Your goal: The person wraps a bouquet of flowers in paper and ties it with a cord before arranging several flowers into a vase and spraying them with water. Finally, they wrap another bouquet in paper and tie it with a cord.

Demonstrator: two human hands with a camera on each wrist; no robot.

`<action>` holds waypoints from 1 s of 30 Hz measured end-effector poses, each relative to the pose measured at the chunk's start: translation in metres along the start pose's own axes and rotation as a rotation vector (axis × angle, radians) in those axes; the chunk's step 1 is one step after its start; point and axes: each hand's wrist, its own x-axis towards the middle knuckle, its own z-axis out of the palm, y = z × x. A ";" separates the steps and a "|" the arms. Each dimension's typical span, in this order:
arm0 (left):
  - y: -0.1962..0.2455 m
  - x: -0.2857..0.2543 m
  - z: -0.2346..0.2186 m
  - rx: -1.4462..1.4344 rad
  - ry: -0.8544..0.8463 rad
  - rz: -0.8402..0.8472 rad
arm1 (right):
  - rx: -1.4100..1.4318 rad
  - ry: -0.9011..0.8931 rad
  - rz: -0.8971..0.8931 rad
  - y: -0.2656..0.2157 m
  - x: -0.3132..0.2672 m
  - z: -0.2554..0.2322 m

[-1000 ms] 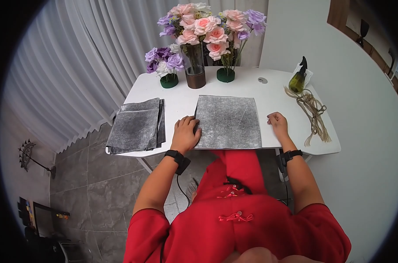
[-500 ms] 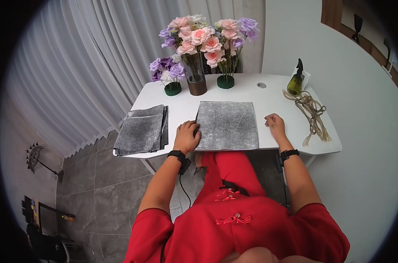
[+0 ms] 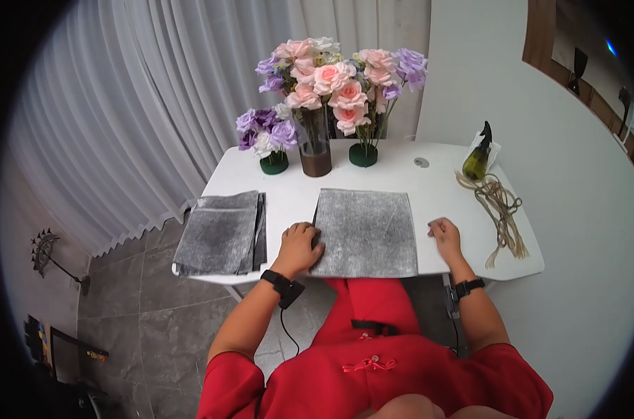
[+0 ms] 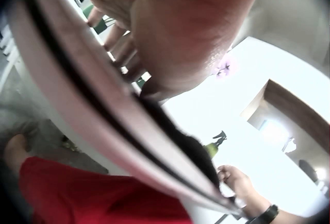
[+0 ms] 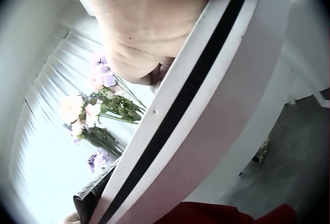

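Observation:
A square grey sheet (image 3: 364, 234), perhaps several layers, lies flat at the table's front edge. The left hand (image 3: 299, 248) rests at its left edge, fingers bent loosely and thumb on or against that edge. In the left wrist view the same hand (image 4: 175, 33) is over the tabletop, fingertips down. Right of the sheet, apart from it, the right hand (image 3: 446, 241) rests on the table with fingers loosely curled and nothing seen in them. From the right wrist view, the right hand (image 5: 149, 28) lies by the table edge, its fingers mostly hidden.
More grey sheets (image 3: 219, 234) lie stacked at the left. Along the back stand a glass vase (image 3: 315, 150) with roses and two flower bunches on green bases (image 3: 363, 155). At the right are a green spray bottle (image 3: 476, 164) and a bundle of tan cord (image 3: 502, 213).
The head view has tilted, so the table and both hands sit lower in it. Against the sheet, the hands have hardly moved.

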 end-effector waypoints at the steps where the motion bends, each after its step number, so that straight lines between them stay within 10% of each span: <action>1: 0.003 0.010 -0.010 0.013 -0.129 -0.059 | -0.020 -0.009 0.009 -0.001 0.001 0.000; 7: -0.021 0.105 0.006 -0.196 -0.221 -0.099 | -0.068 -0.036 0.070 -0.002 0.003 0.001; 12: -0.016 0.149 0.043 -0.196 -0.285 0.179 | -0.122 -0.200 0.195 -0.039 0.043 0.013; 19: 0.010 0.150 0.079 -0.185 -0.184 0.060 | -0.083 -0.167 -0.038 -0.043 0.178 0.101; 21: 0.004 0.147 0.080 -0.256 -0.141 0.203 | -0.203 -0.053 -0.354 -0.022 0.225 0.129; 30: -0.034 0.160 0.060 -0.545 -0.179 0.249 | -0.281 -0.157 -0.194 -0.006 0.266 0.166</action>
